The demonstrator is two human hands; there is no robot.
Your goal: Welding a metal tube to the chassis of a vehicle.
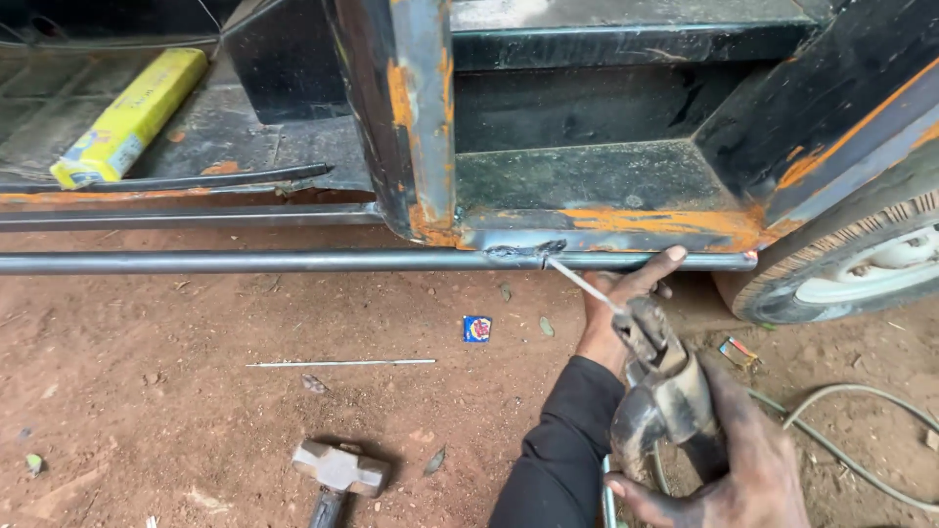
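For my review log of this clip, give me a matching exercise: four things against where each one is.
Things:
1. hammer
2. yellow box
3. loose rod
4. welding holder

Places:
A. on the vehicle floor, upper left
B. gripped in the right hand
C. on the dirt at the bottom edge
D. lying flat on the dirt below the long pipe

Pairs: 1-C, 2-A, 3-D, 4-B

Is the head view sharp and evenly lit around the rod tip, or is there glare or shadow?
Head view: soft, even daylight with no glare; the welding rod and steel pipe look sharp; the vehicle's recess falls into deep shadow; the right hand near the lower edge looks slightly soft.
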